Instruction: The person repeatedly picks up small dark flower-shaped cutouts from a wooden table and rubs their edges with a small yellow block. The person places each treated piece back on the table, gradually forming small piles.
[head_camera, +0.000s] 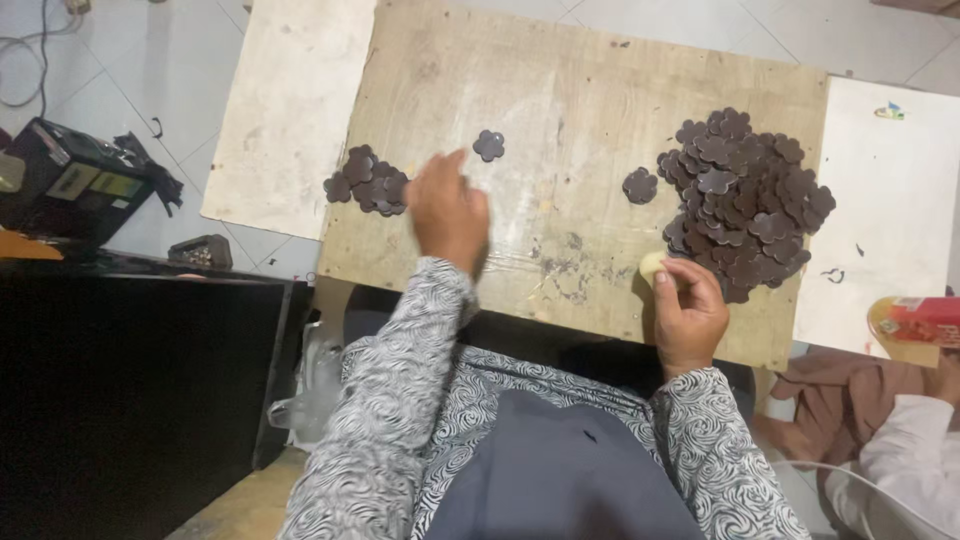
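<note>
Head view: right hand (688, 318) pinches a pale round lump (652, 266); left hand (447, 212), loosely curled, nears dark flower-shaped pieces (367, 182).

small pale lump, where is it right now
In the head view the small pale lump sits at the right hand's fingertips, on the wooden board just left of the big pile of dark flower-shaped pieces.

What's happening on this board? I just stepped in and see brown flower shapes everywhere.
A person sits at a wooden board sorting dark brown flower-shaped pieces. The left hand rests on the board beside a small pile of them. The right hand holds a small pale yellow lump near the big pile. Two single pieces lie apart between the piles.
</note>
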